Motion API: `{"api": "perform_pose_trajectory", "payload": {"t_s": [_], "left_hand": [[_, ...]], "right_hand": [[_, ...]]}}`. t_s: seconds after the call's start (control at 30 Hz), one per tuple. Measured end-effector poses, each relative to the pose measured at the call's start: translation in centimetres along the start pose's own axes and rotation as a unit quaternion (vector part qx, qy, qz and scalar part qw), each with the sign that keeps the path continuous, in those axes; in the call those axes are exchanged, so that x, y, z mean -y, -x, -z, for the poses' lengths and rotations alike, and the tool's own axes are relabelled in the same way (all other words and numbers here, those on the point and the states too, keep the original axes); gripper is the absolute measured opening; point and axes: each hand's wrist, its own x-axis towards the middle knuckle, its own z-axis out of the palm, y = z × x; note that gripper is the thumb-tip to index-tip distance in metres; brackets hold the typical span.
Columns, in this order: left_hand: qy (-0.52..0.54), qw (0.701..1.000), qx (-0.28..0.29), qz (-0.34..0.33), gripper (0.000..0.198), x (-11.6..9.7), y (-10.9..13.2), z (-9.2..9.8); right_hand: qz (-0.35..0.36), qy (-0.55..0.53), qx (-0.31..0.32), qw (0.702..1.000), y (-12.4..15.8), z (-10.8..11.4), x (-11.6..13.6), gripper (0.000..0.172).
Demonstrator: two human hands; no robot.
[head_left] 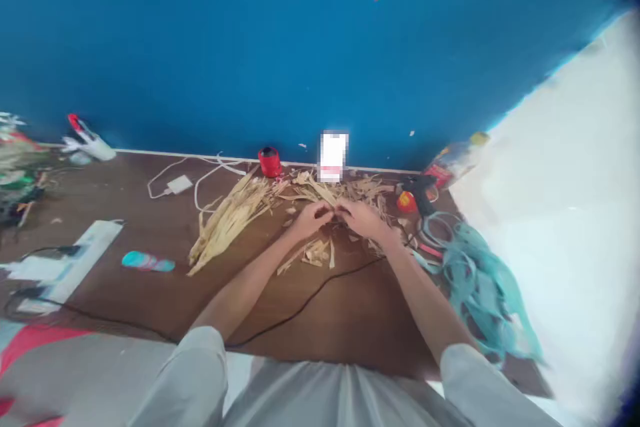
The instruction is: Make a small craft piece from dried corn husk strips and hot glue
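Left hand (311, 220) and right hand (363, 219) held close together, fingers curled narrow, fingertips almost touching; anything pinched between them hidden, cannot tell. Dried husk strips (320, 192) heaped under and just beyond hands on brown wooden tabletop (340, 323). Longer husk bundle (230, 220) laid left of hands; loose husk scraps (315, 253) lying just below them. Black glue gun (423, 192) and teal ribbon (480, 280) placed to right; red cylinder (270, 161) set by wall.
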Motion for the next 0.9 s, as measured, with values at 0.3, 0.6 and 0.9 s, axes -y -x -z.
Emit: {"api": "perform_pose_trajectory", "payload": {"t_s": [0.3, 0.6, 0.9], "left_hand": [[0.014, 1.000, -0.015, -0.001, 0.018, -0.2, 0.0, 0.0], [-0.035, 0.999, 0.004, 0.010, 0.011, -0.6, 0.1, 0.4], [0.010, 1.000, 0.004, 0.009, 0.019, -1.1, 0.1, 0.4]], "right_hand": [[0.032, -0.028, -0.005, 0.999, 0.3, 0.6, 0.0, 0.017], [0.044, -0.051, -0.034, 0.997, 0.2, 0.4, -0.2, 0.013], [0.053, -0.071, -0.038, 0.995, 0.1, 0.4, -0.3, 0.014]]}}
